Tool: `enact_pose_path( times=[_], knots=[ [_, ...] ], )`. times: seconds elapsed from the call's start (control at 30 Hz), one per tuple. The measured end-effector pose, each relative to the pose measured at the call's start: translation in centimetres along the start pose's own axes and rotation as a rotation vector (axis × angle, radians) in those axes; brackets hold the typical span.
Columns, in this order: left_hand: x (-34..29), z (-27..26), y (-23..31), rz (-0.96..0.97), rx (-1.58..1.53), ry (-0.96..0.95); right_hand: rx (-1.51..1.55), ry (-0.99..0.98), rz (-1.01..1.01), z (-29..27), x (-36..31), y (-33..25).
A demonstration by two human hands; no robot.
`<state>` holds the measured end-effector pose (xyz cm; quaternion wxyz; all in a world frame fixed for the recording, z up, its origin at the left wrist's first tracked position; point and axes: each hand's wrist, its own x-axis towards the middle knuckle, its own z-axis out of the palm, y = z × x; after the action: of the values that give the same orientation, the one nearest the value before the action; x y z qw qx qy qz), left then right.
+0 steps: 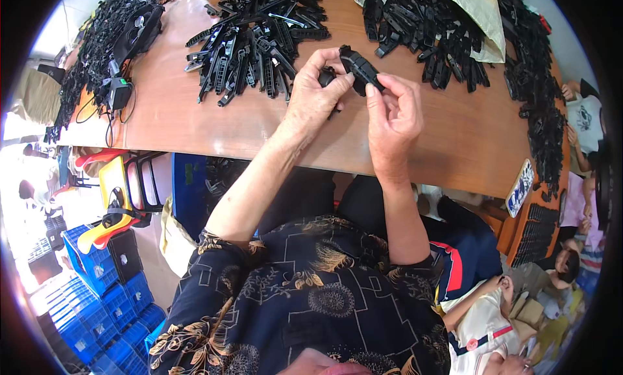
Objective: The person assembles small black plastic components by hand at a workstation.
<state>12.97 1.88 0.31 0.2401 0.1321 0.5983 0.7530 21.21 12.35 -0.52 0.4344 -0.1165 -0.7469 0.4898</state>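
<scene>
Above the wooden table, both of my hands are on a black plastic part, long and ribbed like a segment of molded housing. My left hand pinches its left end between thumb and fingers. A smaller dark piece also shows among the left fingers, its shape partly hidden. With thumb and fingertips, my right hand grips the part's lower right end. Beyond my left hand lies a heap of loose black plastic parts. Another pile of black parts spills from a pale sack at the far right.
More black parts line the table's right edge, near a patterned phone. At the left stand a small black device with cables and a dark bag. Blue crates are stacked lower left. People sit at the right.
</scene>
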Motion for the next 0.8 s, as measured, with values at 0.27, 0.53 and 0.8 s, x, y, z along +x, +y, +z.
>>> enact_pose_path(
  times=[0.27, 0.53, 0.8],
  knots=[
    [-1.0, -0.3, -0.2, 0.033, -0.222, 0.018, -0.295, -0.068, -0.373, 0.5, -1.2, -0.4],
    [-2.6, -1.7, 1.1, -0.029, -0.247, -0.02, 0.029, -0.223, 0.121, 0.0, -1.3, -0.2],
    [-2.5, -2.1, 1.0, 0.027, -0.187, -0.063, 0.366, -0.553, 0.616, 0.1, -1.1, 0.6]
  ],
)
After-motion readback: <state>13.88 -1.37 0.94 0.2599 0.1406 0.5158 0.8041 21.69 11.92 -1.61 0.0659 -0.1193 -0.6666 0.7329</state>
